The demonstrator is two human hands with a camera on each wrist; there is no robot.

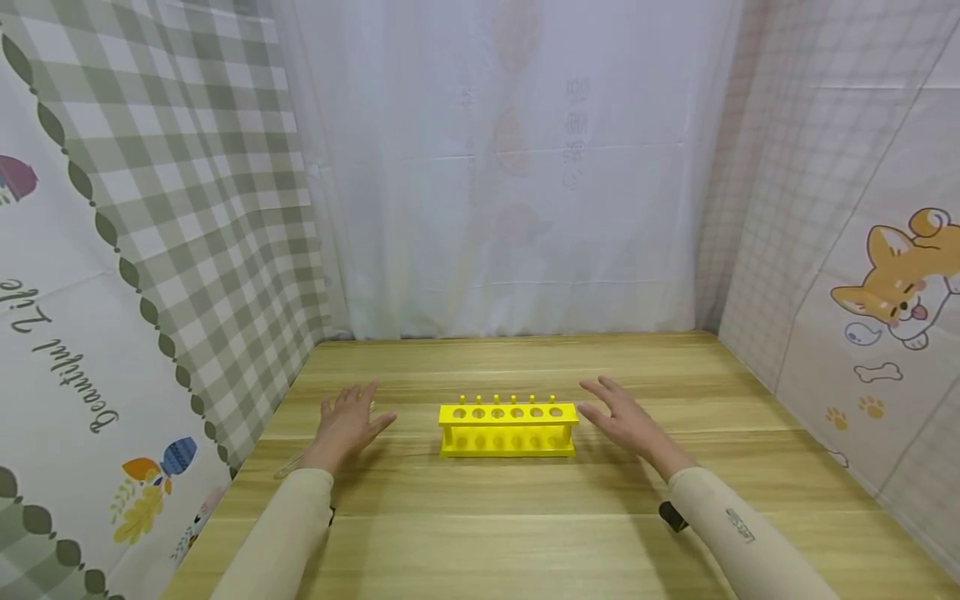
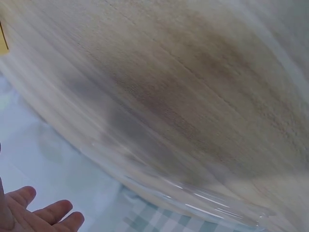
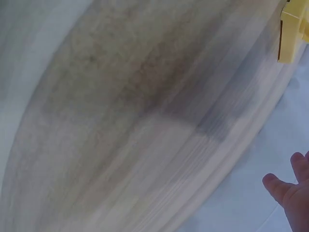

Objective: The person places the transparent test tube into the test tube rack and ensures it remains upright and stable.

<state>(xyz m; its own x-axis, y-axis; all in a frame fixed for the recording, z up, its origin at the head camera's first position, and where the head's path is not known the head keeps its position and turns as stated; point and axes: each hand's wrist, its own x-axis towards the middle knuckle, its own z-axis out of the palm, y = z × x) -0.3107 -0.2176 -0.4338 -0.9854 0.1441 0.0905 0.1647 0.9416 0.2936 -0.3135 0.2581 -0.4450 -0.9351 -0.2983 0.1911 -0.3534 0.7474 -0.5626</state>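
A yellow test tube rack (image 1: 507, 414) stands on the wooden table, with a row of round holes and a row of short pegs behind them. To its left, apart from it, my left hand (image 1: 348, 427) hovers with spread fingers and holds nothing. A clear glass-like tube (image 2: 207, 199) lies on the table by that hand; the head view shows only bits of it beside the wrist and fingers. Near the rack's right end is my right hand (image 1: 622, 419), its fingers extended and nothing in them. The right wrist view catches a corner of the rack (image 3: 289, 31).
The wooden table (image 1: 480, 533) reaches back to a white curtain (image 1: 510, 208). A green checked cloth (image 1: 195, 167) hangs along the left side, and a cloth with a cartoon dog (image 1: 911, 283) along the right. A dark strap piece (image 1: 672, 517) sits under the right forearm.
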